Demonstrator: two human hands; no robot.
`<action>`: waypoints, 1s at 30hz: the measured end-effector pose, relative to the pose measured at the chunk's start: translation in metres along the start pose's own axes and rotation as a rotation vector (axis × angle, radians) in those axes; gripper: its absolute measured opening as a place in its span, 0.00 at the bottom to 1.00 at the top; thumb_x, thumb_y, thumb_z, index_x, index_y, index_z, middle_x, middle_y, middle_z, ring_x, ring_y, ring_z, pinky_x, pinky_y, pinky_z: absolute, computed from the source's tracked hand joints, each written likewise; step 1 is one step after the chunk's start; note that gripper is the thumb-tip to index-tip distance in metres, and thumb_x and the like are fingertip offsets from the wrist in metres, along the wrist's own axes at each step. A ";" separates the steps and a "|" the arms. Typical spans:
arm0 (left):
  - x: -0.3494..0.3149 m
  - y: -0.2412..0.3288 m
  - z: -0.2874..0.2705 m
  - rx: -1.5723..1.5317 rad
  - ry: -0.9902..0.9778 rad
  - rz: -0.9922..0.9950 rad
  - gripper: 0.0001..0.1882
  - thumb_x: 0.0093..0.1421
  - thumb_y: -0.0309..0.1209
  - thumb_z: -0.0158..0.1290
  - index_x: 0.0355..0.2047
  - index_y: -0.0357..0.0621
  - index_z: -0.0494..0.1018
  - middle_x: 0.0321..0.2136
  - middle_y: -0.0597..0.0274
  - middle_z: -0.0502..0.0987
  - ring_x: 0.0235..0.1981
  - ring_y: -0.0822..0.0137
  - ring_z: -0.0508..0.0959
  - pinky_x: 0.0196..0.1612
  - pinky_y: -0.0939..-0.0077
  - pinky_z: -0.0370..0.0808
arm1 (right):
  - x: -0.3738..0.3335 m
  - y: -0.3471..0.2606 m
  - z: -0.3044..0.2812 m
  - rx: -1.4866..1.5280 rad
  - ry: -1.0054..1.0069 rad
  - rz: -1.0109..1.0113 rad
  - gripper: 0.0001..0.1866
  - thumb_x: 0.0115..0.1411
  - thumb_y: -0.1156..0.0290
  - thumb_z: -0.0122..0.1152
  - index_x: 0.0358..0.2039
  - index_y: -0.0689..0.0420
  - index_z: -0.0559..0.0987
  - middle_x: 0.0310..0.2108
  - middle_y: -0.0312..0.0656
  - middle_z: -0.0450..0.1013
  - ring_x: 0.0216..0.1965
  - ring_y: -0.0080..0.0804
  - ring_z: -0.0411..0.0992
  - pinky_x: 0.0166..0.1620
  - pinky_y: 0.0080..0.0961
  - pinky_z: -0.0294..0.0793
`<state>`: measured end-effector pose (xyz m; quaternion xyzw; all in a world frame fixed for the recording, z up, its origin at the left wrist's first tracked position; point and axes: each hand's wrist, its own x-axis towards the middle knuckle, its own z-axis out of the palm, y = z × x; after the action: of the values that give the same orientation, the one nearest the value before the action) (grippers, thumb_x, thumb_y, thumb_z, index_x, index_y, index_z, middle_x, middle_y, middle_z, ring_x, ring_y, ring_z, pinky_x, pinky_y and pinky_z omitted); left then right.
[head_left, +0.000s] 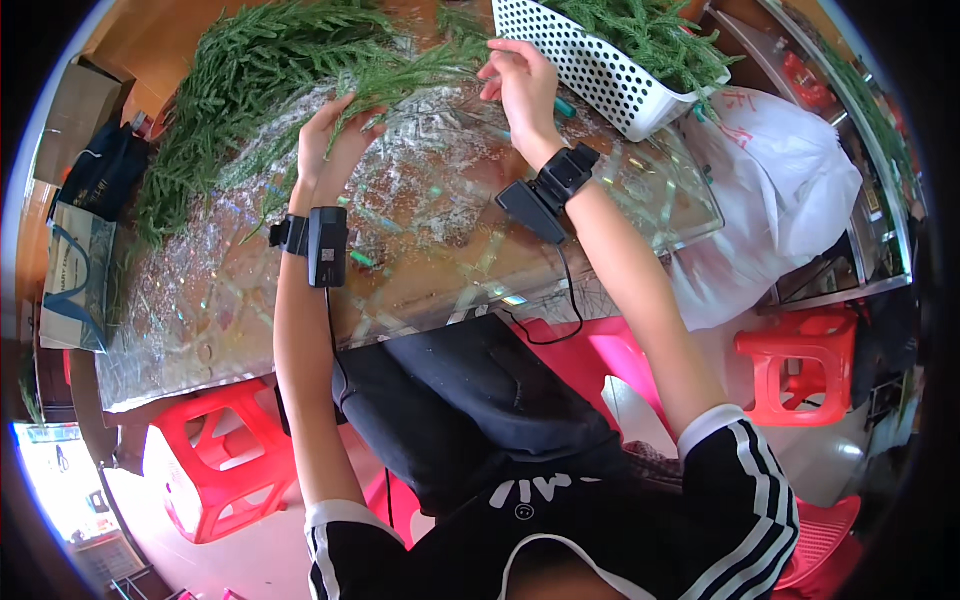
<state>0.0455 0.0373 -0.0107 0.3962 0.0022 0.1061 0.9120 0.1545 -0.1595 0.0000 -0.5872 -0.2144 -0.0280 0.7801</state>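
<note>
A feathery green artificial pine sprig [425,72] stretches between my two hands above the table. My left hand [335,145] is closed round its left end, with the thumb uppermost. At the sprig's right end my right hand [527,95] has its fingers bent and drawn together on the tip; the exact contact is small to see. A big heap of similar green branches [235,90] lies to the left and beyond my left hand. White flakes [430,135] are scattered over the clear-covered table [440,285] beneath both hands.
Close by my right hand, a white perforated basket [575,60] holds more green branches. A white plastic bag [785,185] bulges at the table's right edge. Red stools [225,460] stand on the floor at both sides. Bags [100,170] sit at the far left. Wrist-worn devices trail black cables.
</note>
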 end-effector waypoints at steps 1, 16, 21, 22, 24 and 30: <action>0.001 -0.001 0.000 -0.007 0.003 0.001 0.06 0.59 0.29 0.44 0.35 0.40 0.67 0.36 0.54 0.73 0.40 0.61 0.70 0.38 0.66 0.66 | 0.002 0.000 -0.003 0.001 0.008 -0.003 0.09 0.59 0.76 0.47 0.37 0.63 0.74 0.21 0.41 0.72 0.16 0.23 0.68 0.21 0.18 0.65; 0.000 -0.007 0.007 0.141 0.026 0.240 0.11 0.58 0.29 0.45 0.42 0.46 0.64 0.40 0.55 0.71 0.36 0.67 0.70 0.41 0.72 0.67 | 0.004 -0.001 -0.011 0.000 0.156 -0.029 0.10 0.56 0.80 0.47 0.39 0.62 0.71 0.24 0.42 0.70 0.17 0.23 0.65 0.20 0.18 0.65; -0.002 -0.005 0.011 0.144 -0.011 0.200 0.14 0.59 0.29 0.42 0.46 0.47 0.63 0.40 0.55 0.71 0.35 0.67 0.70 0.41 0.74 0.67 | 0.006 0.000 -0.012 0.014 0.155 0.003 0.11 0.55 0.80 0.47 0.41 0.62 0.70 0.26 0.42 0.71 0.17 0.23 0.66 0.21 0.18 0.66; -0.002 -0.006 0.012 0.141 -0.023 0.195 0.14 0.59 0.29 0.41 0.47 0.46 0.63 0.40 0.55 0.71 0.35 0.67 0.70 0.41 0.74 0.67 | 0.007 0.001 -0.012 0.003 0.165 0.024 0.12 0.55 0.80 0.48 0.42 0.62 0.70 0.27 0.42 0.71 0.17 0.23 0.66 0.22 0.18 0.66; -0.003 -0.006 0.013 0.145 -0.027 0.182 0.14 0.59 0.29 0.41 0.47 0.46 0.63 0.40 0.56 0.71 0.36 0.68 0.70 0.41 0.74 0.67 | 0.009 0.000 -0.013 -0.016 0.186 0.067 0.14 0.55 0.80 0.48 0.44 0.62 0.70 0.28 0.41 0.71 0.19 0.22 0.67 0.23 0.18 0.67; -0.007 -0.010 0.026 0.217 -0.013 0.133 0.16 0.60 0.29 0.41 0.49 0.43 0.62 0.40 0.56 0.67 0.38 0.67 0.66 0.42 0.74 0.63 | 0.019 0.005 -0.022 -0.162 0.165 -0.073 0.18 0.52 0.79 0.52 0.46 0.59 0.71 0.33 0.38 0.71 0.28 0.24 0.69 0.30 0.21 0.69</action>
<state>0.0429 0.0109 -0.0007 0.4925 -0.0186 0.1630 0.8547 0.1801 -0.1743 -0.0021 -0.6359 -0.1676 -0.1220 0.7434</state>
